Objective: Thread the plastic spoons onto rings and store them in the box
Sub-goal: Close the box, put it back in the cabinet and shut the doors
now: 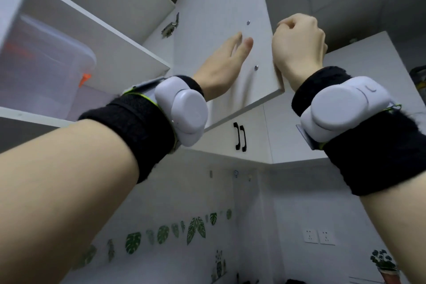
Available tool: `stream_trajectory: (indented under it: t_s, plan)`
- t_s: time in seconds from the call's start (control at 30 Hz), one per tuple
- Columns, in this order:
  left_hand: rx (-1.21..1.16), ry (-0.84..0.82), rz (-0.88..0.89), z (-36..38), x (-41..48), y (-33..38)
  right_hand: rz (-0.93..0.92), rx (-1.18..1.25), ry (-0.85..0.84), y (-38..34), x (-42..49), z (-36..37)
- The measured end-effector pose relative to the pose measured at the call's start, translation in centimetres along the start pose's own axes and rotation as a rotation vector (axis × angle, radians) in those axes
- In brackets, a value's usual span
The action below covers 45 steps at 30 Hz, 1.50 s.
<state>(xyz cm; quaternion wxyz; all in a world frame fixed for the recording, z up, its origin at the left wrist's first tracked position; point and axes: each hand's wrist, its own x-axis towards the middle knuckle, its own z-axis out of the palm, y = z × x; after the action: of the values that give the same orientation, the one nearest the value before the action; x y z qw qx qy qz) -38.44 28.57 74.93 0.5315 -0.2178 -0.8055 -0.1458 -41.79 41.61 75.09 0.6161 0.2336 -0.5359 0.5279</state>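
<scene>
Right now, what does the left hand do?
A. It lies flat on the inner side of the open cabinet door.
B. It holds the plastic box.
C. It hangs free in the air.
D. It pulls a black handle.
A: the left hand lies with straight fingers against the inner face of the open cabinet door, while the box stands apart from it on a shelf.
</scene>
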Motion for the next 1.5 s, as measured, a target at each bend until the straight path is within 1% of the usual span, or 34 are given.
stream_trajectory:
  t_s: [0.1, 0.23, 0.27, 0.37, 0.5, 0.67, 0.8, 1.0, 1.1, 1.17, 1.33, 1.4, 1.5]
  plan:
    - [-0.045, 0.026, -0.067, -2.2, -0.7, 1.8, 0.066, 0.148, -0.060, -1.9, -0.2, 0.5]
    - [-0.043, 0.067, -0.175, -5.9, -1.5, 3.4, 0.075, 0.386, -0.152, -5.2, -1.2, 2.3]
    - [-0.033, 0.080, -0.190, -6.9, -1.9, 3.5, 0.071, 0.442, -0.179, -6.1, -1.5, 2.9]
    - [-0.099, 0.135, -0.235, -9.7, -3.0, 3.8, 0.055, 0.585, -0.226, -8.4, -2.4, 4.9]
    - [-0.131, 0.188, -0.252, -12.7, -4.8, 3.4, 0.093, 0.742, -0.280, -11.2, -4.1, 7.6]
    - [0.041, 0.202, -0.270, -15.5, -6.3, 2.2, 0.132, 0.887, -0.265, -14.0, -6.6, 10.1]
    - [0.225, 0.201, -0.325, -17.8, -7.1, 1.1, 0.125, 0.986, -0.265, -15.4, -8.4, 12.1]
    - [0.532, 0.212, -0.380, -20.5, -8.1, -1.2, 0.068, 0.910, -0.226, -17.2, -11.4, 14.9]
    - [0.777, 0.213, -0.361, -21.5, -8.7, -2.5, 0.042, 0.843, -0.211, -17.8, -13.3, 16.5]
    - [0.943, 0.226, -0.355, -21.9, -9.2, -3.3, 0.015, 0.772, -0.248, -18.0, -14.4, 17.7]
    - [1.217, 0.241, -0.382, -22.8, -10.6, -6.1, -0.079, 0.649, -0.377, -18.4, -16.1, 20.0]
    - [1.284, 0.234, -0.395, -23.2, -11.1, -7.1, -0.105, 0.617, -0.406, -18.6, -16.5, 20.6]
    - [1.334, 0.216, -0.486, -23.7, -11.4, -8.1, -0.126, 0.581, -0.429, -19.0, -16.8, 21.4]
